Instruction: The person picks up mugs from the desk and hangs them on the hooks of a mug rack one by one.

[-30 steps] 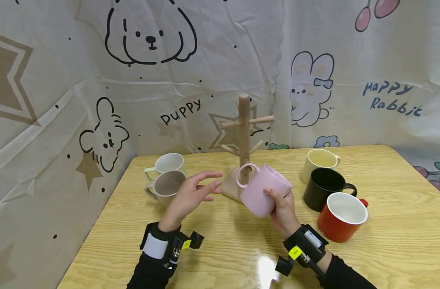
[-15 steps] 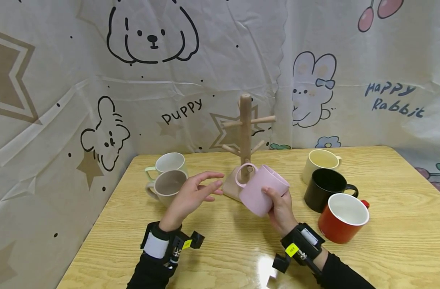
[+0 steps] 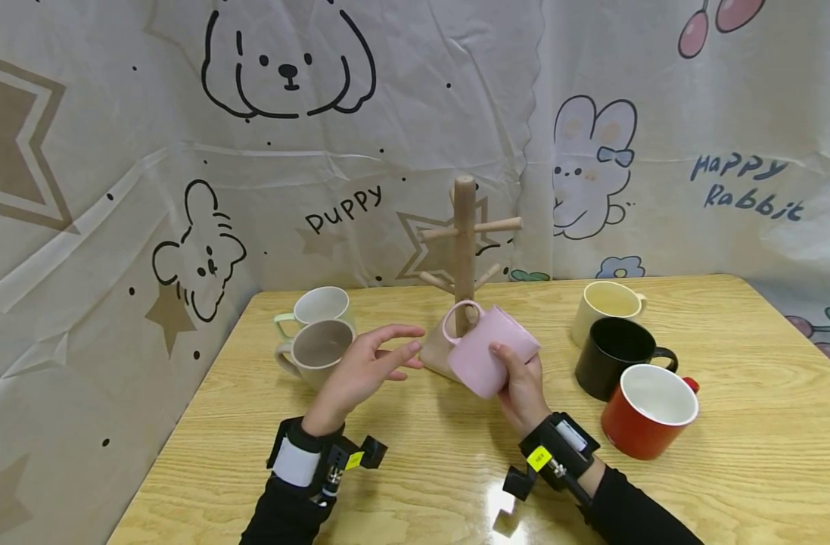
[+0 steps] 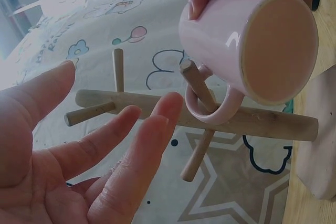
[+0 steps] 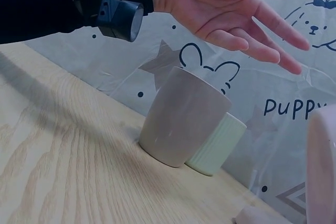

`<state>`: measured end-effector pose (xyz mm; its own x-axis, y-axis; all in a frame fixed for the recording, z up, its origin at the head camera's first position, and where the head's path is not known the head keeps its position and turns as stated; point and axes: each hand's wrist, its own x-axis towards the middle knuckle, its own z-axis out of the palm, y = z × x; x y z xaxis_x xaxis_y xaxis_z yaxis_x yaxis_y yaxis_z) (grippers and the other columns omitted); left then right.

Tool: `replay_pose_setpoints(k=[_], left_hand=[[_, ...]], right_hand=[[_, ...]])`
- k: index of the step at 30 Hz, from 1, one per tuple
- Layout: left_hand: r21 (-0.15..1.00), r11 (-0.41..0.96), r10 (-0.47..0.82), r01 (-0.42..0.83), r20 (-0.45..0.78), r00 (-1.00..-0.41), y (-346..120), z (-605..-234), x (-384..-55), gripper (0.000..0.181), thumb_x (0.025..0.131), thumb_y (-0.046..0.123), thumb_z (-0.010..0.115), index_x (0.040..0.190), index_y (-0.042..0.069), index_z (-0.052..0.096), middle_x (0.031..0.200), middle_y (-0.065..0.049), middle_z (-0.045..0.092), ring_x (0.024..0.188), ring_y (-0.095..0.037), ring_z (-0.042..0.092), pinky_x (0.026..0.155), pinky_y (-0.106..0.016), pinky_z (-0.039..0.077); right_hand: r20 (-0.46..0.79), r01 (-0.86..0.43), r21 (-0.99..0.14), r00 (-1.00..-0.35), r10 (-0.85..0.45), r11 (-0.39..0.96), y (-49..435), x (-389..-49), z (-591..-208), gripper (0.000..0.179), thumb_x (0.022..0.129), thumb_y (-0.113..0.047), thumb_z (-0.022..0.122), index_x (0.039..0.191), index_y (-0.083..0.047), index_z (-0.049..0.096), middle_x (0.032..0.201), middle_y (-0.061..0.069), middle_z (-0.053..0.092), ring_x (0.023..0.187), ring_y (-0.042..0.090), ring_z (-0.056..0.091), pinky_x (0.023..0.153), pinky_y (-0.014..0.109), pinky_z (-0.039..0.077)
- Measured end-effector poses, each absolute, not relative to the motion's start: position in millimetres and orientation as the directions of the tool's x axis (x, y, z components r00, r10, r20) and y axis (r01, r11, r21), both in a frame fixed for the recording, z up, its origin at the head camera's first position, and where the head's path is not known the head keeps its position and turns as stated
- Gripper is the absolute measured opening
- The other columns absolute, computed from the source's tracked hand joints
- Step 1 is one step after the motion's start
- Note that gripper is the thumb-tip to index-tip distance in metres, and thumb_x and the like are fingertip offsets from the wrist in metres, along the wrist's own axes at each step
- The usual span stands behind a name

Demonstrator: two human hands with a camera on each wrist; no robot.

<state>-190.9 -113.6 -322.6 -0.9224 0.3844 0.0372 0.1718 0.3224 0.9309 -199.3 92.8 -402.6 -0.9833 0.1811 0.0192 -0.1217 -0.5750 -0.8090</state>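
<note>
My right hand grips a pink mug by its body, tilted, handle toward the upper left. In the left wrist view, the handle overlaps a low front peg of the wooden mug tree; the peg runs into the loop with its tip showing in front of the handle. My left hand hovers left of the stand with fingers spread, holding nothing. Close to it stand a grey-beige mug and a pale green mug.
Right of the stand, a cream mug, a black mug and a red mug with white inside stand in a row on the wooden table. A printed cloth hangs behind and along the left.
My right hand has moved the pink mug slightly left and up, bringing its handle nearer the stand's post and tipping the mug a little. The left hand stays in place.
</note>
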Motion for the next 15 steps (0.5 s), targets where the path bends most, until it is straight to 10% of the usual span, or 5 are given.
replay_pose_setpoints(k=[15], left_hand=[[0.931, 0.316, 0.395, 0.184, 0.047, -0.917, -114.9, -320.2, -190.2, 0.039, 0.094, 0.028, 0.051, 0.125, 0.005, 0.054, 0.13, -0.017, 0.052, 0.094, -0.025, 0.066, 0.081, -0.035, 0.054]], right_hand=[[-0.021, -0.155, -0.708, -0.971, 0.24, -0.689, 78.9, -209.1, -413.6, 0.026, 0.086, -0.01, 0.052, 0.11, -0.016, 0.045, 0.102, -0.004, 0.054, 0.094, 0.009, 0.055, 0.084, 0.025, 0.046]])
